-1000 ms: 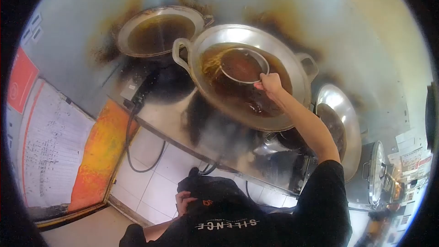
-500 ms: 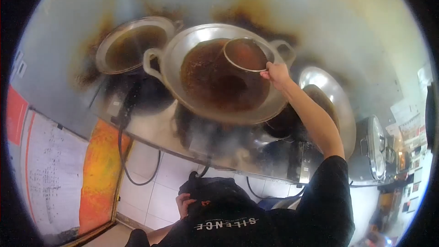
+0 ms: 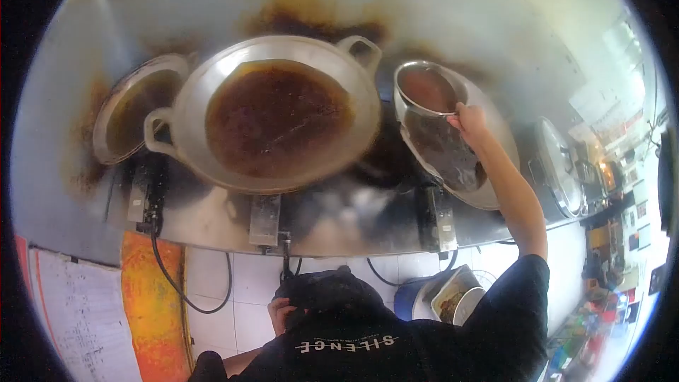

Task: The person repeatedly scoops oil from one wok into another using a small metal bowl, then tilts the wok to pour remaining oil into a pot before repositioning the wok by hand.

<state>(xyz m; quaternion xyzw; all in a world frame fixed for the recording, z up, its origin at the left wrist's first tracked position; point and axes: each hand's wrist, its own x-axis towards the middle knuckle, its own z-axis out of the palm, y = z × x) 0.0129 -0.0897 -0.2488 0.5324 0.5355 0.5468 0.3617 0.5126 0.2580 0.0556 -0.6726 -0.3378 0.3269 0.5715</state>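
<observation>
You are reaching out with your bare right hand, its fingers clamping on the near edge of a round, silver metal-rimmed scoop with a reddish-brown inside. The scoop is hovering over the far side of a wide, round, silver metal wok on your right; whether it is touching the wok, you cannot tell from here. Dark, glossy liquid is lying in that wok, just below the scoop. Your left hand is resting low by your black cloth shirt with white lettering, well apart from the right; its fingers are curling against dark cloth, but you cannot tell whether they are gripping it. In the middle, a large, round, silver metal wok with two loop handles is holding dark brown liquid, and a smaller, round, greyish metal wok is sitting to its left, also holding brownish liquid. The woks are standing along a long, silver metal table. Beyond the right-hand wok, a round, grey metal pot with a lid is standing. Below, a thin black hose is looping over white square floor tiles
</observation>
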